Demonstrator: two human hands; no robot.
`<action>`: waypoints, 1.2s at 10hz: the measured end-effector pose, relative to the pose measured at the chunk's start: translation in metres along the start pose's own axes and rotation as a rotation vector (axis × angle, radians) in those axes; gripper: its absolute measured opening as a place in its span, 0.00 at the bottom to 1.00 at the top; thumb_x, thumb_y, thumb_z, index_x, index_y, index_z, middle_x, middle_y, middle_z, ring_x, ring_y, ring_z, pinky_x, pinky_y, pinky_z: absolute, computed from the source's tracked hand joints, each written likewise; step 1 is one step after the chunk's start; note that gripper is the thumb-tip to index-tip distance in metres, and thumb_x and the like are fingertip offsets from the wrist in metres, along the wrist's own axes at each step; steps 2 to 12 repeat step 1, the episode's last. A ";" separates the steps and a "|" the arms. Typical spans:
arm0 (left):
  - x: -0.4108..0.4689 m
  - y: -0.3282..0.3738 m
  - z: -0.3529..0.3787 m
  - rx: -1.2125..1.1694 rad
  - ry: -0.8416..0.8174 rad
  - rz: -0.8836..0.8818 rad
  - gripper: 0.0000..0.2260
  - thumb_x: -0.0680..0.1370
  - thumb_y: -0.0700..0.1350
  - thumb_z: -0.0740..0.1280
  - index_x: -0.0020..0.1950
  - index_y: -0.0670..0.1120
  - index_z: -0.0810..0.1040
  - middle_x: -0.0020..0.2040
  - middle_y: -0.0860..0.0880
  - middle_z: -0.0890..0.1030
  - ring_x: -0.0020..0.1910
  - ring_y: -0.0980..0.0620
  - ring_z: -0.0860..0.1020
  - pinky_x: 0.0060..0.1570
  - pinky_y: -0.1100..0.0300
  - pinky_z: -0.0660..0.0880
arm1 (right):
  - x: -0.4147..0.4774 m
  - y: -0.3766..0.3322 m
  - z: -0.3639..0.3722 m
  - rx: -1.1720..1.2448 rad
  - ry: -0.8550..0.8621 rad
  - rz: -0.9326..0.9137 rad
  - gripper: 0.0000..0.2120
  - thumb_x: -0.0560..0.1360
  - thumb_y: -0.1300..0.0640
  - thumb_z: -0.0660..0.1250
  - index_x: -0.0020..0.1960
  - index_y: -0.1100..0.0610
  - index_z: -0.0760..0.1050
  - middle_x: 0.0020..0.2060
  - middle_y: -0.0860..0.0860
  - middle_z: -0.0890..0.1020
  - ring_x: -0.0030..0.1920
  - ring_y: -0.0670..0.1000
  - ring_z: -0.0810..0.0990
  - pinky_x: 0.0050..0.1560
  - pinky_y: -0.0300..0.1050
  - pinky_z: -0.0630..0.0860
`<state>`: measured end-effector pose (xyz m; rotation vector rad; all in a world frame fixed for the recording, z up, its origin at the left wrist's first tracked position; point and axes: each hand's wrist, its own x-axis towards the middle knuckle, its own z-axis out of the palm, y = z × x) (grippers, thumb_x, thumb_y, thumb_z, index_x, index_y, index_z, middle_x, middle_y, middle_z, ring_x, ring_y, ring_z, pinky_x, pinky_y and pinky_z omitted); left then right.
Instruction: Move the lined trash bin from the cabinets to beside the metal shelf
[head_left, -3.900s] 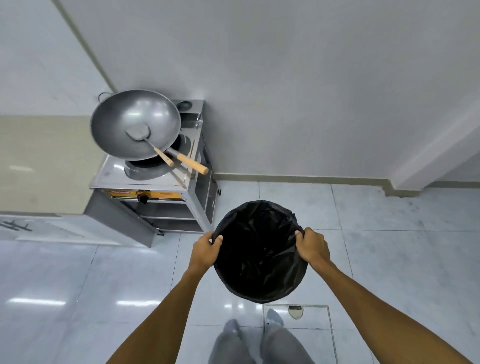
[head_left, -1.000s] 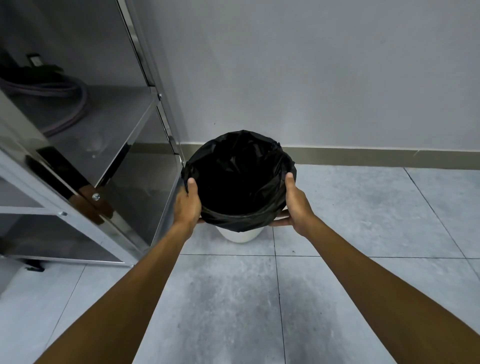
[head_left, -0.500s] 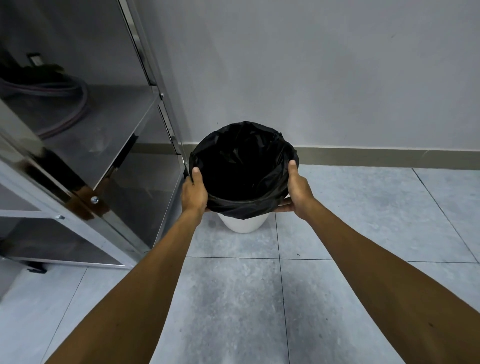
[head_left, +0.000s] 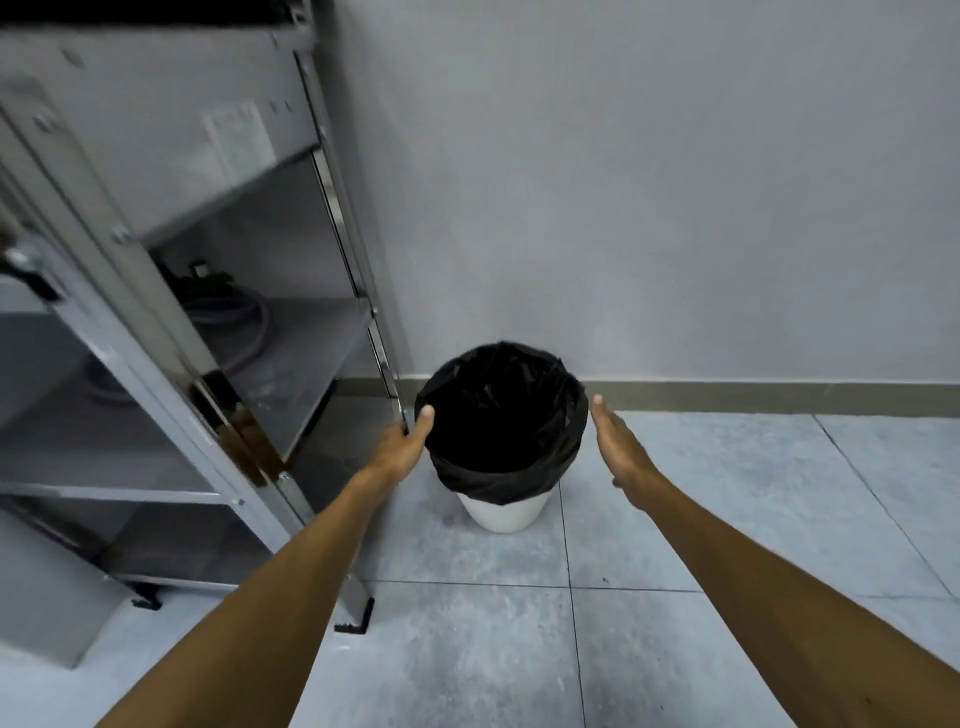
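The white trash bin (head_left: 503, 514), lined with a black bag (head_left: 501, 426), stands upright on the tiled floor close to the wall, just right of the metal shelf (head_left: 171, 332). My left hand (head_left: 402, 447) hovers at the bin's left rim, fingers apart, thumb near or touching the bag. Right of the rim, my right hand (head_left: 621, 452) is flat and open, a small gap away from the bag. Neither hand grips the bin.
The shelf's front right leg and black foot (head_left: 358, 618) stand on the floor near my left forearm. A coiled hose (head_left: 234, 322) lies on a shelf level. A grey wall with a skirting strip (head_left: 753, 397) runs behind the bin. Tiled floor extends right.
Both hands held the bin by its rim before; now it rests on the floor beside the shelf and my hands have let go and spread. The view has pulled back and up.
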<state>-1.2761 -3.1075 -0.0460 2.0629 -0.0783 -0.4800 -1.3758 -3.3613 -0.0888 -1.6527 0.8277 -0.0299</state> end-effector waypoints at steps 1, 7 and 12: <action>-0.049 0.036 -0.020 0.109 -0.019 -0.010 0.31 0.82 0.61 0.57 0.77 0.41 0.65 0.76 0.41 0.68 0.75 0.41 0.67 0.69 0.54 0.63 | -0.042 -0.025 -0.014 -0.183 -0.018 -0.021 0.47 0.73 0.23 0.48 0.82 0.51 0.52 0.80 0.54 0.59 0.79 0.59 0.60 0.76 0.58 0.58; -0.049 0.036 -0.020 0.109 -0.019 -0.010 0.31 0.82 0.61 0.57 0.77 0.41 0.65 0.76 0.41 0.68 0.75 0.41 0.67 0.69 0.54 0.63 | -0.042 -0.025 -0.014 -0.183 -0.018 -0.021 0.47 0.73 0.23 0.48 0.82 0.51 0.52 0.80 0.54 0.59 0.79 0.59 0.60 0.76 0.58 0.58; -0.049 0.036 -0.020 0.109 -0.019 -0.010 0.31 0.82 0.61 0.57 0.77 0.41 0.65 0.76 0.41 0.68 0.75 0.41 0.67 0.69 0.54 0.63 | -0.042 -0.025 -0.014 -0.183 -0.018 -0.021 0.47 0.73 0.23 0.48 0.82 0.51 0.52 0.80 0.54 0.59 0.79 0.59 0.60 0.76 0.58 0.58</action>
